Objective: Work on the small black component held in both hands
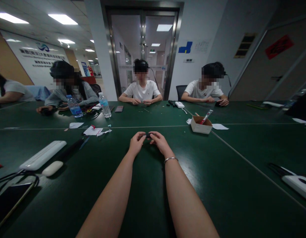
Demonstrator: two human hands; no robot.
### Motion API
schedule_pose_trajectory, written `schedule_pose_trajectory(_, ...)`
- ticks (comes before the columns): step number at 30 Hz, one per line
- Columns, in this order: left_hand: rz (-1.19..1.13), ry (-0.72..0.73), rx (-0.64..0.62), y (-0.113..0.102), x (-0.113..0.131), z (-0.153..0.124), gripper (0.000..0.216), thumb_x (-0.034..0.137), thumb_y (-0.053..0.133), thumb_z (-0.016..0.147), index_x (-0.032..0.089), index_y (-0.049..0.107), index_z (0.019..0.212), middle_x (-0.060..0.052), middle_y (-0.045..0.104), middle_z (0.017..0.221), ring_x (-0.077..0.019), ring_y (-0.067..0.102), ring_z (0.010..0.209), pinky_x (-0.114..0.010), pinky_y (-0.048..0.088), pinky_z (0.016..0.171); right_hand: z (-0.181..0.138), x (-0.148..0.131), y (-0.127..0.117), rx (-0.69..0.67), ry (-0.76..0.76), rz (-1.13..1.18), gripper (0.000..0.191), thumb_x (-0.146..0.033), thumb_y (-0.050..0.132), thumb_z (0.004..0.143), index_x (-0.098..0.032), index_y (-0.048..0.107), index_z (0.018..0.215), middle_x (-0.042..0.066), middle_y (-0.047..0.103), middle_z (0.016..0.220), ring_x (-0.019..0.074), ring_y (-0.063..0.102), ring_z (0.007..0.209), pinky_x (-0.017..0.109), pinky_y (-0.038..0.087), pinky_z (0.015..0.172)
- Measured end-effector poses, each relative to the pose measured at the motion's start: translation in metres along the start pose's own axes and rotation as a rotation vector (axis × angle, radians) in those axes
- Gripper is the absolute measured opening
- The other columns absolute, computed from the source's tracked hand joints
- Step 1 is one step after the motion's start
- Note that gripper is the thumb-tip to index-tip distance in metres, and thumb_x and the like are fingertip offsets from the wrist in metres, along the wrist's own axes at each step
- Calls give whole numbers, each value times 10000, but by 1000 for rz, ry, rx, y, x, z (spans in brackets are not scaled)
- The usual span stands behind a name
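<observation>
Dark green table (217,185) fills the lower half of the frame, and just above its centre our two hands meet. Our left hand (136,142) and our right hand (160,142) are both curled narrow, fingertips pinched from either side on a small dark object (148,135) held between them just over the tabletop; what it is we cannot tell. A thin metal bracelet (171,159) sits on our right wrist.

To the right of the hands and a little higher, an open cardboard box (201,127) stands on the table with a red-tipped tool (205,117) leaning out of it. At the left, a long white case (42,154) lies beside a small white oval piece (52,168), with a phone (9,201) in the lower left corner. Paper scraps (93,131) lie above and left of the hands, near a water bottle (104,105). Across the table, at the upper centre and sides, other people sit with their hands on the surface.
</observation>
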State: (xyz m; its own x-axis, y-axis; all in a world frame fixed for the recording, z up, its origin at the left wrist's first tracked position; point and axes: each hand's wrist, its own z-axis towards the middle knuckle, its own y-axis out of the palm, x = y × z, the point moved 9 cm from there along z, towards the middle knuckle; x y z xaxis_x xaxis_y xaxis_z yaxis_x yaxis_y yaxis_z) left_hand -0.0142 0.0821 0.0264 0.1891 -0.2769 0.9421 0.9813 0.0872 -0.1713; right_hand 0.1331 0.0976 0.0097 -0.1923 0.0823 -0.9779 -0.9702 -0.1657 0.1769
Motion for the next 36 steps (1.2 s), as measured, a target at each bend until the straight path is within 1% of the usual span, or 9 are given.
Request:
schedule_pose_trajectory(3, 12, 30, 7, -1, 3, 0, 252, 361, 599, 777, 189, 651, 953, -57, 684, 901, -147, 607, 729, -228, 454, 571, -1, -1, 1, -9, 0, -2, 385, -418, 721, 699, -189, 649, 1000, 15, 692, 738, 104, 590, 542, 239, 457, 571)
schedule_pose_trajectory(7, 2, -66, -10, 0, -4, -1, 287, 441, 554, 809, 175, 652, 853, -32, 647, 723, -134, 574, 637, -224, 436, 535, -2, -3, 3, -15, -11, -13, 388, -415, 732, 689, -194, 651, 998, 4, 691, 753, 94, 581, 527, 243, 466, 573)
schedule_pose_trajectory(9, -20, -87, -12, 1, -7, -1, 286, 435, 558, 807, 175, 656, 874, -39, 653, 763, -133, 574, 647, -222, 446, 533, -2, -3, 2, -8, -11, -12, 384, -419, 732, 688, -197, 652, 992, 1, 689, 753, 93, 581, 523, 242, 465, 567)
schedule_pose_trajectory(13, -73, -6, 5, 0, -1, 0, 295, 332, 641, 749, 196, 640, 1011, -68, 665, 1001, -157, 613, 796, -221, 485, 564, -1, -2, 1, 2, -4, 6, 393, -443, 725, 691, -198, 647, 989, 6, 690, 741, 100, 591, 527, 244, 461, 557)
schedule_pose_trajectory(20, -27, -81, -14, 0, -7, 0, 279, 409, 563, 813, 154, 670, 852, -32, 634, 705, -128, 571, 632, -231, 462, 559, -2, -2, 2, -6, 1, 5, 403, -438, 737, 678, -200, 646, 990, -2, 689, 743, 95, 588, 517, 248, 468, 562)
schedule_pose_trajectory(23, -59, -84, -8, 1, -10, 2, 291, 406, 574, 805, 154, 662, 919, -51, 656, 798, -132, 586, 672, -233, 476, 570, -2, -2, 1, -1, -1, 12, 402, -434, 732, 682, -195, 644, 992, 0, 689, 740, 96, 590, 522, 244, 466, 566)
schedule_pose_trajectory(27, -117, 8, -14, 2, -3, 3, 319, 327, 649, 743, 186, 635, 1029, -66, 656, 1012, -148, 614, 806, -229, 501, 615, -2, -2, 0, 7, -1, 25, 413, -439, 737, 678, -192, 642, 995, 9, 691, 733, 100, 592, 531, 242, 465, 567)
schedule_pose_trajectory(33, -62, -27, -19, 0, -3, 1, 245, 383, 577, 807, 170, 667, 888, -29, 638, 780, -126, 578, 687, -231, 480, 618, -3, -4, 2, -7, 5, 11, 391, -425, 739, 680, -201, 649, 987, 1, 688, 730, 99, 588, 526, 249, 471, 569)
schedule_pose_trajectory(36, -66, -59, -11, -1, -4, 0, 252, 379, 570, 814, 170, 662, 922, -44, 642, 820, -134, 593, 726, -230, 489, 618, -3, -4, 2, -3, 12, 14, 389, -419, 738, 681, -201, 646, 990, -1, 690, 730, 95, 587, 522, 244, 469, 567)
